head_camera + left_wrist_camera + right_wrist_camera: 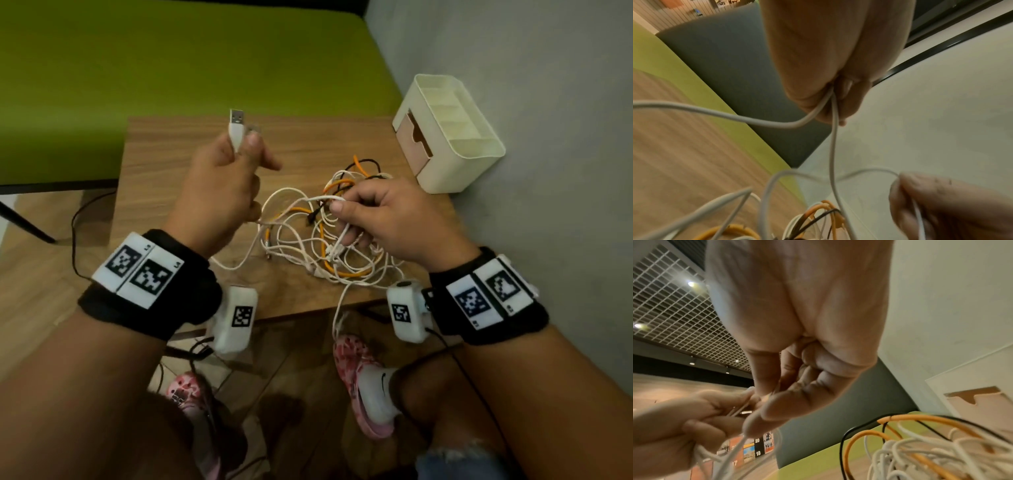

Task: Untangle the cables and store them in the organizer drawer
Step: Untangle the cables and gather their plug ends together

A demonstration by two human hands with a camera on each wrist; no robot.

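A tangle of white, orange and black cables (329,236) lies on the small wooden table (164,161). My left hand (236,161) is raised above the table's left half and grips a white USB plug (236,128), connector pointing up; its white cord (830,146) runs from the fist down into the tangle. My right hand (356,212) hovers over the pile and pinches a loop of white cable (318,198) between thumb and fingers. The cream organizer (448,133) stands at the table's far right corner, its pink drawer (414,137) closed. In the right wrist view the cable heap (920,451) lies below my curled fingers (789,402).
A green surface (171,68) lies beyond the table and a grey wall (548,102) runs along the right. One white cable (339,308) hangs over the table's near edge. My feet in pink shoes (363,377) are on the wooden floor below.
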